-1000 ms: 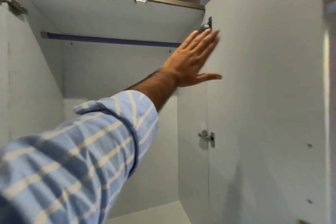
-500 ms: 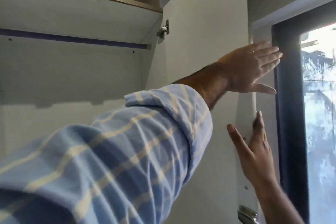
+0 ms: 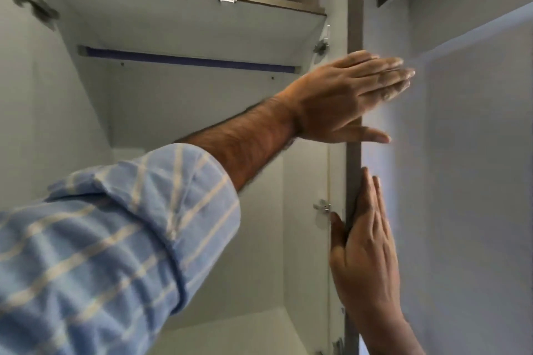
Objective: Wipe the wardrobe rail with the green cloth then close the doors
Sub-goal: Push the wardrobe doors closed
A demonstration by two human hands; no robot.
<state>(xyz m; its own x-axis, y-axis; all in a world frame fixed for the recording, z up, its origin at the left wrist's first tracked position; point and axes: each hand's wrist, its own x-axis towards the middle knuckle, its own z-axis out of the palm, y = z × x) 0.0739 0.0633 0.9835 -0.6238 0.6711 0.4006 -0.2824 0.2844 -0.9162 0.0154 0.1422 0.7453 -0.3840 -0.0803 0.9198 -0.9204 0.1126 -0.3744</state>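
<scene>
The wardrobe stands open, and its blue rail (image 3: 187, 60) runs across the top of the inside. The right door (image 3: 354, 8) is seen edge-on as a grey vertical strip. My left hand (image 3: 346, 95), on a blue striped sleeve, reaches across that edge with flat, straight fingers toward the door's outer face and holds nothing. Lower down, my right hand (image 3: 366, 253) clasps the door edge, thumb on the inner side and fingers on the outer face. No green cloth is in view.
The left door's hinge (image 3: 31, 6) shows at the top left. Two hinges (image 3: 321, 46) (image 3: 323, 206) hold the right door to the side panel. A pale wall (image 3: 461, 153) lies right of the door. The wardrobe floor (image 3: 230, 331) is white.
The right door has swung from broad-face to edge-on. My left hand slid from its inner face across the edge, and my right hand came up and took hold of the edge.
</scene>
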